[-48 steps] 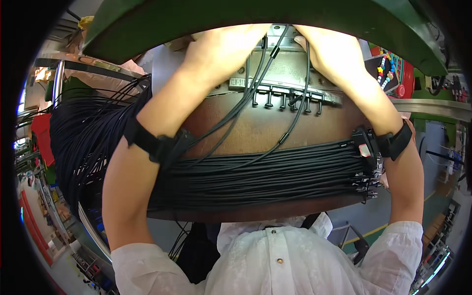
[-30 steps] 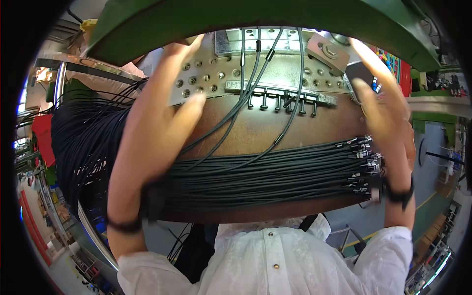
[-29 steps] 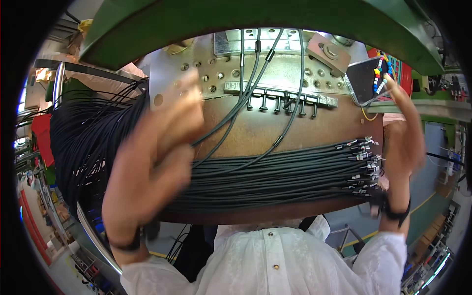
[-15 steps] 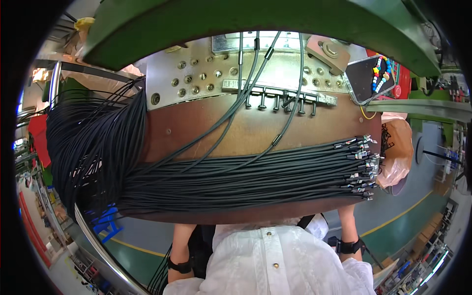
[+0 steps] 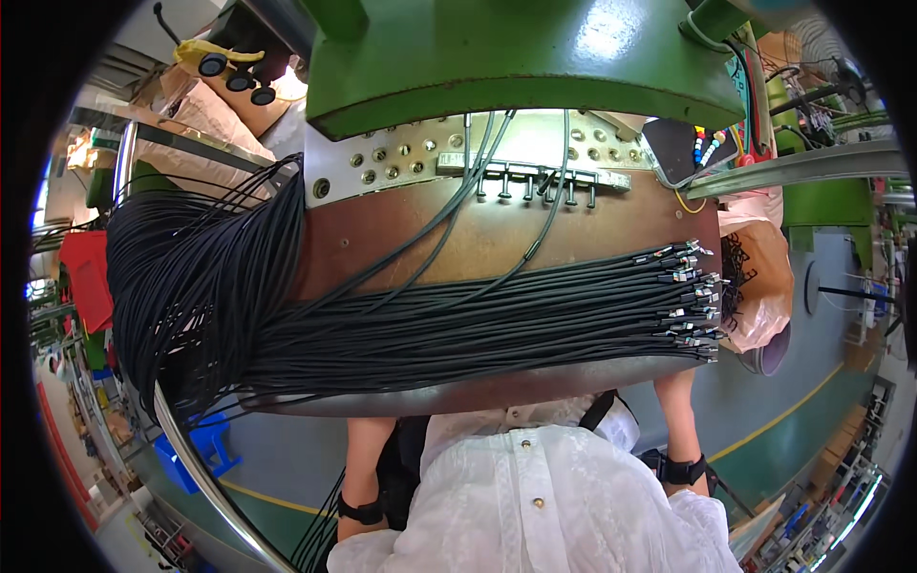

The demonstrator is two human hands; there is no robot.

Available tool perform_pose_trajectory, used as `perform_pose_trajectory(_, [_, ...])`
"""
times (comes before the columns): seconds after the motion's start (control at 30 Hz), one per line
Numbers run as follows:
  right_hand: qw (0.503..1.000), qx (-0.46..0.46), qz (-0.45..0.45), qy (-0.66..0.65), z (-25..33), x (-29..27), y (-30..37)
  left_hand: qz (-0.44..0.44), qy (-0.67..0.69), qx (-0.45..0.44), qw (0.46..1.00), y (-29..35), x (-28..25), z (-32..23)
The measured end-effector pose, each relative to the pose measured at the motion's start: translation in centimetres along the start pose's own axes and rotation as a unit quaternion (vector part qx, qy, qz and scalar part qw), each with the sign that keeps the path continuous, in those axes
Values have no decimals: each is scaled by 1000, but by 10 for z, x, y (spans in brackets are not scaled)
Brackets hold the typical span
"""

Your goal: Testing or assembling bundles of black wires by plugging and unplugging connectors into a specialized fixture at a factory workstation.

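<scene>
we have the black cables (image 5: 478, 325) lying across the near half of the brown table (image 5: 611, 220), where the weight of the heap (image 5: 201, 267) sagging past its left end might drag their tips (image 5: 695, 296) out of line, while our hands are hidden below its near edge, their grip impossible to tell.

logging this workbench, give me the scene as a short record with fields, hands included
left hand: hidden by the brown table; left forearm shows below its edge
right hand: hidden likewise; right forearm in view
cables: black, laid side by side across the table, metal-tipped ends at the right
behind them: metal bar with black pegs, a few cables crossing it
farther back: green machine
right side: colourful beads, plastic bag
</scene>
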State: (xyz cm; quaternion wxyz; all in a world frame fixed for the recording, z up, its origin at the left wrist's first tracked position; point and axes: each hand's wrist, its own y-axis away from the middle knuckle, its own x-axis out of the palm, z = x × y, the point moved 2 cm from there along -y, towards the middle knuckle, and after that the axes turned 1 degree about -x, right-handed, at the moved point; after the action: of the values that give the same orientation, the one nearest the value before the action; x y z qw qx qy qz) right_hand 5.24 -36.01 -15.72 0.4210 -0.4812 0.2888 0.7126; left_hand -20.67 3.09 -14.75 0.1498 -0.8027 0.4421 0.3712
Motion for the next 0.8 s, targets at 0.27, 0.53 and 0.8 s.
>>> perform_pose_trajectory(0.27, [798, -202, 520, -230, 135, -126, -69, 474, 145, 166, 852, -42, -36, -155])
perform_pose_trajectory(0.53, [920, -376, 24, 111, 190, -60, -214, 84, -68, 319, 942, -107, 38, -244])
perform_pose_trajectory(0.8, [962, -267, 48, -33, 146, -88, -207, 86, -241, 190, 948, -117, -83, -128])
